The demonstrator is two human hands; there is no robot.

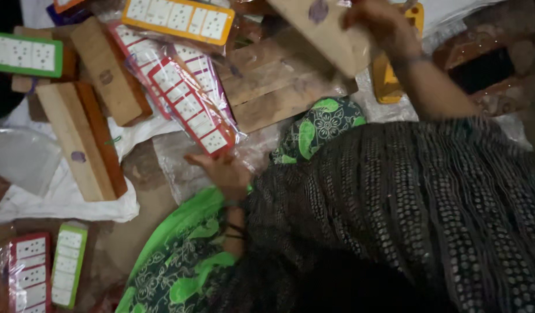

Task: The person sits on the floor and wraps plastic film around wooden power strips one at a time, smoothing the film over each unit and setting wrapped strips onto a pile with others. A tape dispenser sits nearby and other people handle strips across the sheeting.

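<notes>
My left hand (224,173) rests at the near end of a red-framed panel of white switch tiles (189,105) in clear plastic wrap, its fingers closed on the wrap's lower edge. More red panels lie beside it in the same wrap. At the top of the view, my right hand (380,23) is raised and grips a pale wooden board (325,33) with a purple stamp, tilted above the wooden planks (273,87). Dark bangles ring my left wrist. My patterned dark and green clothing fills the lower right.
Two long wooden blocks (82,139) (108,69) lie at the left on a white sheet (64,200). Yellow-framed (177,17) and green-framed (24,55) panels lie at the top, with red (29,272) and green (70,264) ones at the bottom left. A yellow object (388,78) is under my right forearm.
</notes>
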